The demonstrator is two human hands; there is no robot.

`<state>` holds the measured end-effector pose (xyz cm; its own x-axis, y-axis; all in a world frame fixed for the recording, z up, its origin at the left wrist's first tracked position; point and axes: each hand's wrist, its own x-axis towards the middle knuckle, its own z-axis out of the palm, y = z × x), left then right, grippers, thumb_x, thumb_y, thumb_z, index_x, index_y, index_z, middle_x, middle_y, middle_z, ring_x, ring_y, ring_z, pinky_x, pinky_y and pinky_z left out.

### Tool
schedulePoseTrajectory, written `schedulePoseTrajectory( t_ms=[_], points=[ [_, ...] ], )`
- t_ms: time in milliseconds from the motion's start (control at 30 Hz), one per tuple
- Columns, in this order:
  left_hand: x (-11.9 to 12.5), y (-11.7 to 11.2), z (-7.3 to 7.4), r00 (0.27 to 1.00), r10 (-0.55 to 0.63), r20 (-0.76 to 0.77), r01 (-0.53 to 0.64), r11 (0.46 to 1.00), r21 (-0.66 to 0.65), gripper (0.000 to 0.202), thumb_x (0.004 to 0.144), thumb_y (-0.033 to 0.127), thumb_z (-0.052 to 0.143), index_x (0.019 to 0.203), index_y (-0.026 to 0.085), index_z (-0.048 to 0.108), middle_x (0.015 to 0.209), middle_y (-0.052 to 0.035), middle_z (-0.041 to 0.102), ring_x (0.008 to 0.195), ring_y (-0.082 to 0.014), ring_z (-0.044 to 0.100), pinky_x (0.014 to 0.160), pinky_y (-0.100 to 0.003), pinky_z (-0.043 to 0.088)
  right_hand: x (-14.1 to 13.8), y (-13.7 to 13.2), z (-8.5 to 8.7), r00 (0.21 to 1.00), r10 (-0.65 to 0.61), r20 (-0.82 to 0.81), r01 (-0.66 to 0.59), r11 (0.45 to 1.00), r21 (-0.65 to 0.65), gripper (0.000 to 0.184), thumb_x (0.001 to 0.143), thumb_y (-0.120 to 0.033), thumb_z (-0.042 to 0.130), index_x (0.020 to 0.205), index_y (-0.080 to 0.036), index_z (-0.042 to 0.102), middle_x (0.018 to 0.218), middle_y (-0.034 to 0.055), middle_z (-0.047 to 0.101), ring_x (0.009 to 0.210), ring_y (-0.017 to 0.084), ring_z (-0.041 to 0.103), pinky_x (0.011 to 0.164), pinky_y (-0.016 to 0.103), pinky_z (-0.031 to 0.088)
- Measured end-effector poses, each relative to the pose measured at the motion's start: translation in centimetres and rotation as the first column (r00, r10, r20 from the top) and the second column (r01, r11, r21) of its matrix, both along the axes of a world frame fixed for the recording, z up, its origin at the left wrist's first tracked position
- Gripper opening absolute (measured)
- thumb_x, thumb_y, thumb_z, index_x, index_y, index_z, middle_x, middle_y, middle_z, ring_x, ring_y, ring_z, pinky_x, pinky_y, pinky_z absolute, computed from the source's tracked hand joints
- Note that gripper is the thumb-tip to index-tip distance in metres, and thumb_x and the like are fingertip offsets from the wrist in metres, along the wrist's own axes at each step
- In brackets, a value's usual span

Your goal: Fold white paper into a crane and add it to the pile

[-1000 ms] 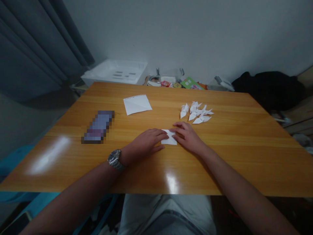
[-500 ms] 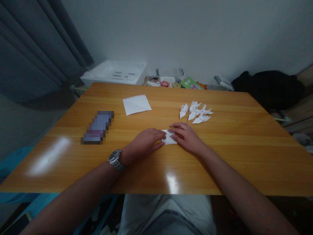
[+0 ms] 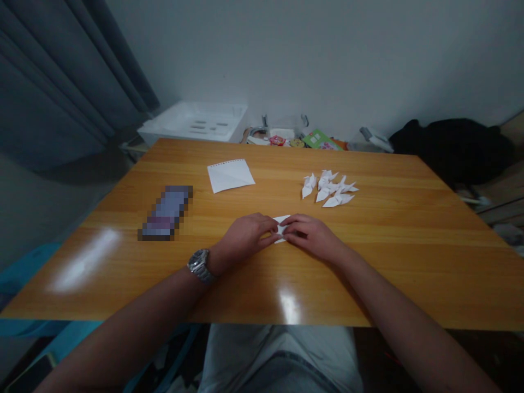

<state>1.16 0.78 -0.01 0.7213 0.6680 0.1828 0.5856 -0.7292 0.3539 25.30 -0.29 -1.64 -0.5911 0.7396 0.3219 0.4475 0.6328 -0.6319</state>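
Observation:
A small white folded paper point(image 3: 281, 226) lies on the wooden table point(image 3: 388, 256) just in front of me. My left hand point(image 3: 245, 238), with a metal watch on its wrist, pinches the paper's left side with curled fingers. From the right, my right hand point(image 3: 314, 236) pinches the same paper, and the fingertips of both hands meet over it. Most of the paper is hidden under my fingers.
Several finished white folded paper pieces point(image 3: 329, 189) lie in a cluster at the back right. A white notepad sheet point(image 3: 230, 175) lies at the back centre, and a dark blurred flat object point(image 3: 166, 213) lies to the left. Boxes and clutter stand behind the table.
Both hands have drawn together over the paper. Their fingers went from lying flat on it to pinching it, and less of the paper shows now.

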Motion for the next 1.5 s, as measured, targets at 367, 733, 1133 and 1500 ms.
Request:
schedulePoseTrajectory(
  t_ms=[367,733,1133,1500],
  points=[
    [0.7,0.3,-0.8,0.988,0.096,0.124,-0.089,0.994,-0.061,0.02,0.102,0.03,0.053,0.103,0.018,0.068,0.108,-0.0066,0.071,0.102,-0.0215,0.064,0.093,-0.036,0.051,-0.3,-0.1,-0.1,0.997,-0.077,0.01,0.077,0.997,-0.002,0.013,0.098,-0.026,0.062,0.104,-0.022,0.073,0.108,0.0067,0.075,0.1,0.021,0.07,0.09,0.035,0.054],
    [0.9,0.5,-1.4,0.961,0.167,0.221,-0.149,0.984,-0.095,0.013,0.098,0.028,0.057,0.099,0.018,0.065,0.099,-0.0058,0.067,0.094,-0.0207,0.063,0.087,-0.036,0.053,-0.2,-0.1,-0.4,0.994,-0.087,0.07,0.084,0.995,0.046,0.017,0.098,-0.026,0.061,0.11,-0.024,0.073,0.119,0.0082,0.075,0.111,0.023,0.07,0.097,0.04,0.055],
    [0.8,0.6,-1.5,0.996,0.043,0.075,-0.047,0.998,0.05,0.03,0.104,0.033,0.049,0.119,0.018,0.07,0.123,-0.0087,0.071,0.11,-0.0223,0.066,0.1,-0.039,0.053,0.0,0.2,-0.7,0.986,-0.138,0.094,0.127,0.985,0.114,0.02,0.099,-0.024,0.058,0.107,-0.024,0.076,0.118,0.0084,0.075,0.107,0.023,0.071,0.096,0.041,0.057],
    [1.1,-1.3,-0.7,0.993,0.016,-0.12,0.006,0.984,0.181,0.037,0.102,0.036,0.053,0.13,0.014,0.061,0.121,-0.0127,0.066,0.105,-0.0266,0.062,0.092,-0.041,0.053,0.9,0.7,-0.9,0.967,-0.244,0.074,0.236,0.966,0.106,0.017,0.096,-0.023,0.062,0.11,-0.023,0.072,0.109,0.0077,0.075,0.1,0.024,0.07,0.091,0.041,0.056]
  ],
)
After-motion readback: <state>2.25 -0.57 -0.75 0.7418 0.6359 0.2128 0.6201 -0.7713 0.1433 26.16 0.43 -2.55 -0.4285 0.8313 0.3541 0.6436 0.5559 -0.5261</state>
